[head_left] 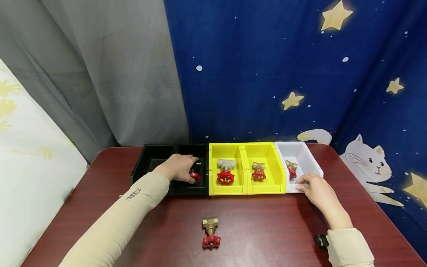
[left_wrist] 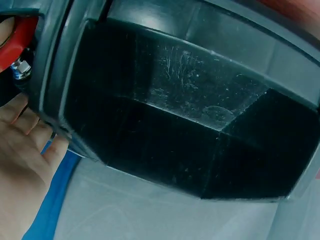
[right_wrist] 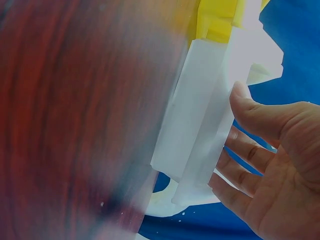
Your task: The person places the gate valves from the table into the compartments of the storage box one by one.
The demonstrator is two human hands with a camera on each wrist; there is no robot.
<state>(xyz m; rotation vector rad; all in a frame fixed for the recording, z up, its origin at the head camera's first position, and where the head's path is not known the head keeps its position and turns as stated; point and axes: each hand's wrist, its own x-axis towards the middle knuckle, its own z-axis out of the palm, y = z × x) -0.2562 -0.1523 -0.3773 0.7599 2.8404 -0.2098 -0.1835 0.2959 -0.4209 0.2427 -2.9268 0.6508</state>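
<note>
In the head view my left hand (head_left: 180,168) reaches into the right-hand black bin (head_left: 188,190). Its thumb and fingers hold a valve with a red handwheel (head_left: 195,176) and a dark body, partly hidden by the hand. The left wrist view shows the red handwheel (left_wrist: 19,42) by the thumb, and the fingers (left_wrist: 30,127) reaching behind it. At the white bin (head_left: 307,159), my right hand (head_left: 318,191) lies over the front right rim, fingers loosely bent. A brass valve with a red handwheel (head_left: 291,170) lies inside, just beyond its fingertips.
Two yellow bins stand between the black and white ones. One holds a pale-bodied valve (head_left: 226,172), the other a brass valve (head_left: 258,171). Another brass valve (head_left: 210,233) lies on the red-brown table (head_left: 260,230) in front. Curtains hang behind the table.
</note>
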